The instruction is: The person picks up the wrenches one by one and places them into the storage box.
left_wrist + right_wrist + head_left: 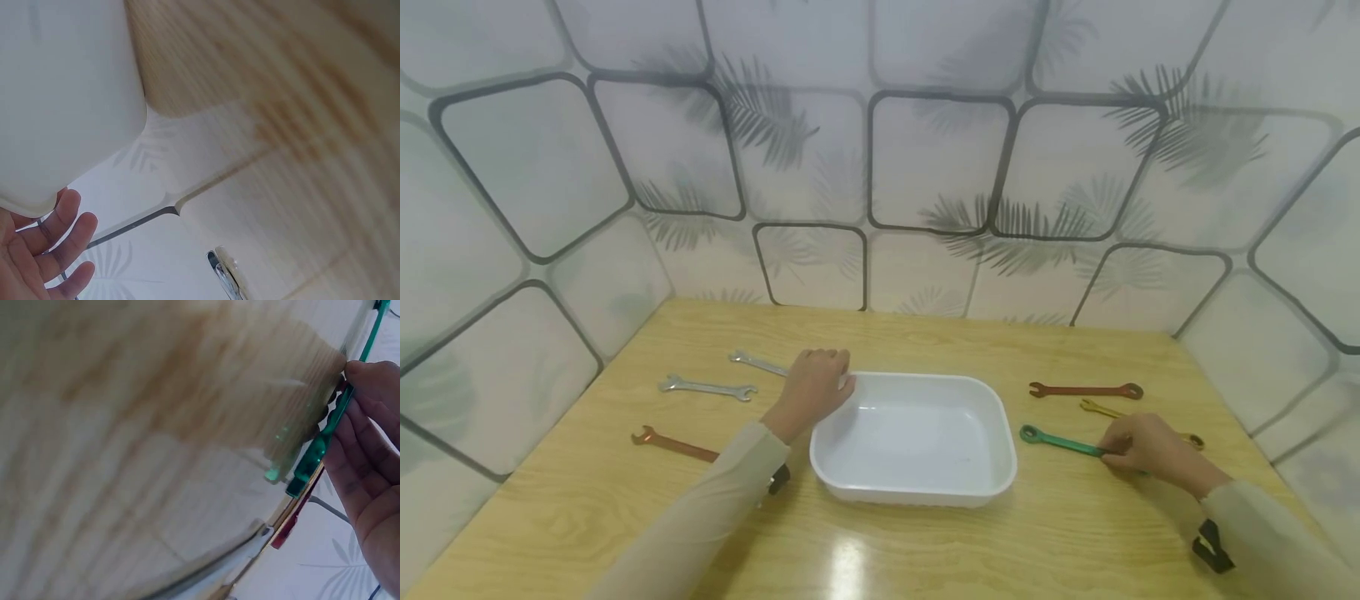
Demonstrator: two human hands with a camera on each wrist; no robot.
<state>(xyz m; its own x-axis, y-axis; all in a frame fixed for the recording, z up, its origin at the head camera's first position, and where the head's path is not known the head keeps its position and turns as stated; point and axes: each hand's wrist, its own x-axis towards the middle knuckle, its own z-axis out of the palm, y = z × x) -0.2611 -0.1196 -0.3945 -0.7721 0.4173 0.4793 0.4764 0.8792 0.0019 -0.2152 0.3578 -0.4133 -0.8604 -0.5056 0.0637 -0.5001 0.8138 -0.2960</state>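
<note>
A white rectangular tray (917, 454) rests on the wooden table. At its far left corner my left hand (811, 393) holds the rim; in the left wrist view the fingers (65, 234) curve loosely under the edge. To the tray's right lies a green wrench (1062, 442), its ring end toward the tray. My right hand (1153, 450) pinches this wrench between thumb and fingers, also visible in the right wrist view (315, 450). The hand partly covers a yellow wrench (1101, 408) behind it. Farther back is a red wrench (1086, 391).
Left of the tray lie two silver wrenches, one nearer the left edge (707, 388) and one partly behind the left hand (756, 362). An orange-copper wrench (677, 447) is partly hidden by the left sleeve (700, 508). A patterned wall (925, 267) encloses the table's back and sides.
</note>
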